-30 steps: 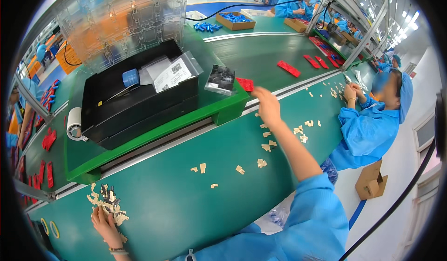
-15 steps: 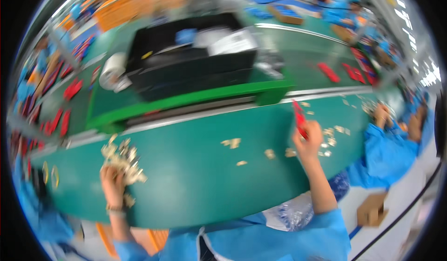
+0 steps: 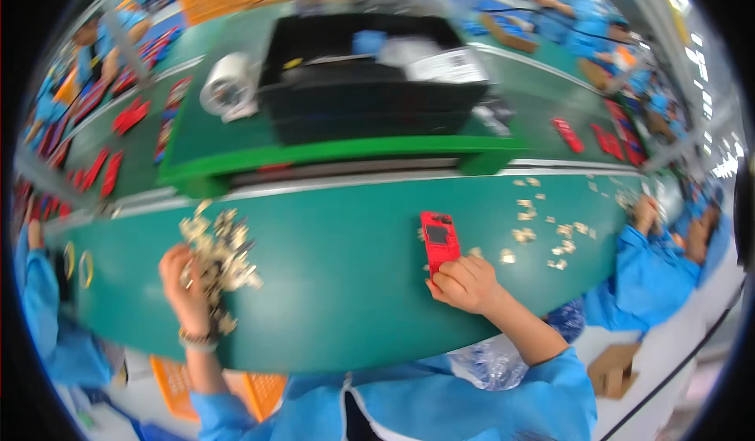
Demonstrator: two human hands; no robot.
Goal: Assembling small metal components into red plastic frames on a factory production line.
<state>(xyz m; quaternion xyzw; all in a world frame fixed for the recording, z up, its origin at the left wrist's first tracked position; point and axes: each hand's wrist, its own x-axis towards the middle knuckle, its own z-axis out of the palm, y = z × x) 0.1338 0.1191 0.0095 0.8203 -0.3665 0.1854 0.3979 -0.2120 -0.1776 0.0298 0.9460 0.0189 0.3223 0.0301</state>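
My right hand [image 3: 470,285] grips the lower end of a red phone-shaped housing [image 3: 443,246], which has a dark rectangular window and is held over the green work surface [image 3: 338,284]. My left hand [image 3: 186,288] is at the left side of a pile of small cream and metallic pieces [image 3: 224,254]. Its fingers are curled in, and anything between them is hidden. A few single cream pieces [image 3: 508,257] lie just right of my right hand, close to its knuckles.
Beyond the work surface, a green-edged shelf [image 3: 346,152] bears a black bin [image 3: 370,107] and a white roll [image 3: 228,86]. More cream pieces [image 3: 565,240] lie scattered to the right, near a co-worker's hands [image 3: 646,214]. Two yellowish rings [image 3: 85,268] lie far left. Red housings [image 3: 112,175] sit behind.
My right hand has moved left and nearer with the red housing, whose windowed face now shows. My left hand stays by the pile, slightly higher in view. The whole view has shifted a little.
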